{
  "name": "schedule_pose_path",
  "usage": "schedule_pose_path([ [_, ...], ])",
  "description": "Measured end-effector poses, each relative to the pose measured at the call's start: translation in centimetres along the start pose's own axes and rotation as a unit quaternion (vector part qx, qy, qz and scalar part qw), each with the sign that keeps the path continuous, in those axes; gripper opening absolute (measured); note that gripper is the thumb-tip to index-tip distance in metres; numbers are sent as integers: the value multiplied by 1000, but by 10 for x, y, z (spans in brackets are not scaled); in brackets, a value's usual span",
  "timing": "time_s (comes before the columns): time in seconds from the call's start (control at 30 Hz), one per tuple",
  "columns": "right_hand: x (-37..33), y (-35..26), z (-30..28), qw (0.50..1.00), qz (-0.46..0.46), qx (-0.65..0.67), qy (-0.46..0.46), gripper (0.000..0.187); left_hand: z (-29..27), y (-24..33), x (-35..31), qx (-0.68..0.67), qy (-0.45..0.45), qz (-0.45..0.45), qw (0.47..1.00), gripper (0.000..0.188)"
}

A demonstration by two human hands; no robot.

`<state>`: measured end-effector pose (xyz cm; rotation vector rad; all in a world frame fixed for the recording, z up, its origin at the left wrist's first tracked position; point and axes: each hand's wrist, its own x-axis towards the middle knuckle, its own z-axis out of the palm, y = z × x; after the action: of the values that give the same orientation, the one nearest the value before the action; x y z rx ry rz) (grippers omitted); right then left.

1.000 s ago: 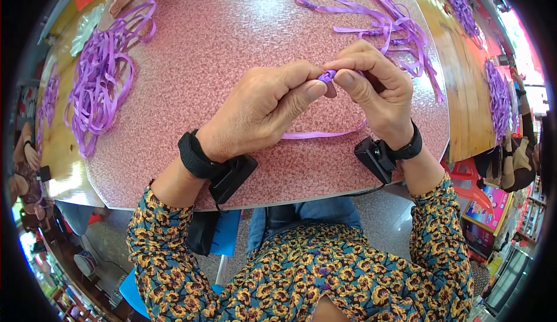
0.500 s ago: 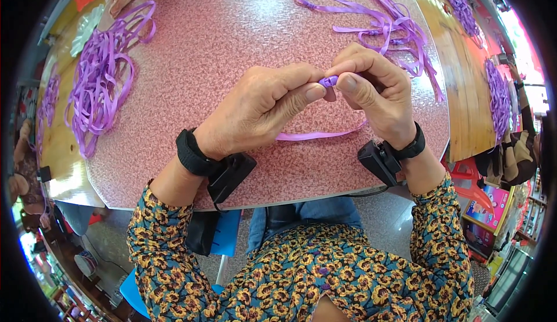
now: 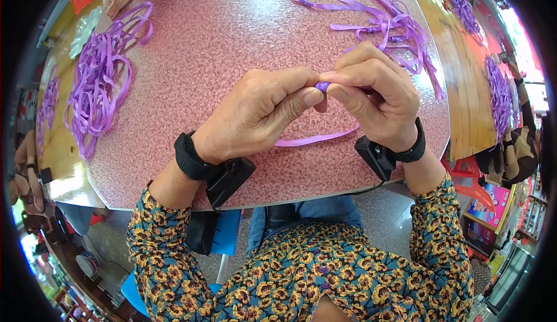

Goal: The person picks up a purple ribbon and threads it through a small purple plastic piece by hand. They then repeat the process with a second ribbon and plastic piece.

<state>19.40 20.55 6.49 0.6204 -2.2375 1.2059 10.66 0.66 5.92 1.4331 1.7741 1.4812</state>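
Above the middle of the table, my left hand (image 3: 253, 112) pinches a small purple plastic buckle (image 3: 322, 86) between thumb and forefinger. The thumb and fingers of my right hand (image 3: 383, 100) close on the buckle's other side, so most of it is hidden. A purple lanyard ribbon (image 3: 316, 140) hangs in a loop below the hands and passes out of sight behind them. Both wrists wear black straps with black box-shaped devices.
A tangled heap of purple lanyards (image 3: 98, 87) lies on the left of the pink speckled table (image 3: 203, 55). Another bunch of lanyards (image 3: 394, 26) lies at the far right. More purple piles (image 3: 500, 98) rest on wooden tables, with other people beside them at both sides.
My right fingers have closed further over the buckle, covering more of it. Both hands and the buckle have shifted slightly to the left.
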Motion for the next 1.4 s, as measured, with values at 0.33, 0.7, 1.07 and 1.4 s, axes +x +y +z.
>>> schedule_pose_path([
  [0.33, -1, 3, 2, 998, 38, 50, 10, 18, 4, -6, 1, 53, 61, 20, 997, 17],
  [0.7, -1, 2, 1, 994, 49, 96, 0, 16, 8, -4, 0, 77, 97, 51, 991, 15],
  [1.07, 1, -1, 1, 1000, 3, -11, 0, 16, 3, -5, 0, 148, 80, 60, 984, 15],
  [1.4, -1, 4, 0, 999, -19, -8, -31, 14, -4, 2, -1, 63, 5, -11, 998, 18],
])
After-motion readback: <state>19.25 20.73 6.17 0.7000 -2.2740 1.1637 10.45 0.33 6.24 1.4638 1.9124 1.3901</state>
